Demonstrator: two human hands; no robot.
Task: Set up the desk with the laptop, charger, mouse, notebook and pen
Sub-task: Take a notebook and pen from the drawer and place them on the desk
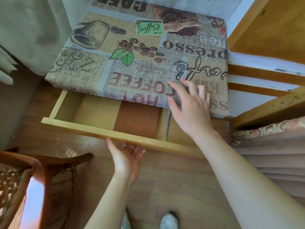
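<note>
A small desk covered with a coffee-print cloth (132, 52) fills the upper middle of the view. Its wooden drawer (79, 124) is pulled out toward me. Inside lies a flat brown notebook-like item (137, 121) and a thin silver pen (167, 124) to its right. My left hand (126, 160) is under the drawer's front board, fingers spread and touching it from below. My right hand (189, 104) hovers over the desk's front edge with fingers apart, holding nothing. No laptop, charger or mouse is in view.
A wooden chair (41, 176) with a woven seat stands at the lower left. Light curtains (29, 33) hang at the left. A wooden frame (267, 30) and a patterned bedcover (272, 146) are on the right. My shoes (168, 220) are on the wood floor.
</note>
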